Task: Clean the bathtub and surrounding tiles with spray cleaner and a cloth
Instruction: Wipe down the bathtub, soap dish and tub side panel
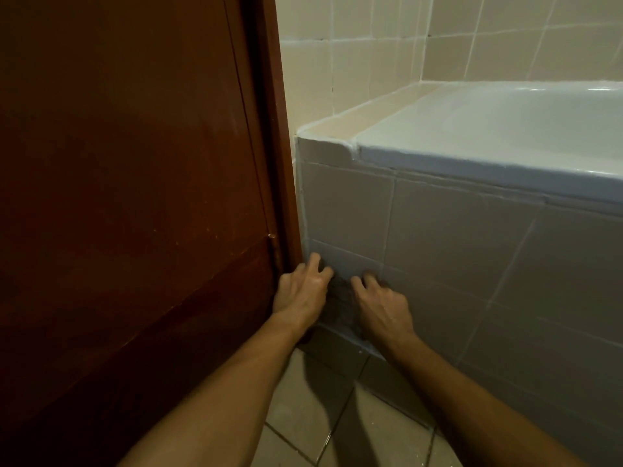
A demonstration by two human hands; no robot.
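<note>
Two bare hands, the left hand [301, 288] and the right hand [382, 303], side by side low on the tub's tiled front. One dark crumpled cloth [341, 299] between them. One pale blue glossy bathtub [499, 136] above and to the right of the hands. One dark reddish-brown wooden door [135, 197] just left of the left hand.

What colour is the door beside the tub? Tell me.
Dark reddish-brown, a plain wooden door with no pattern, seen in the head view, the only one.
</note>
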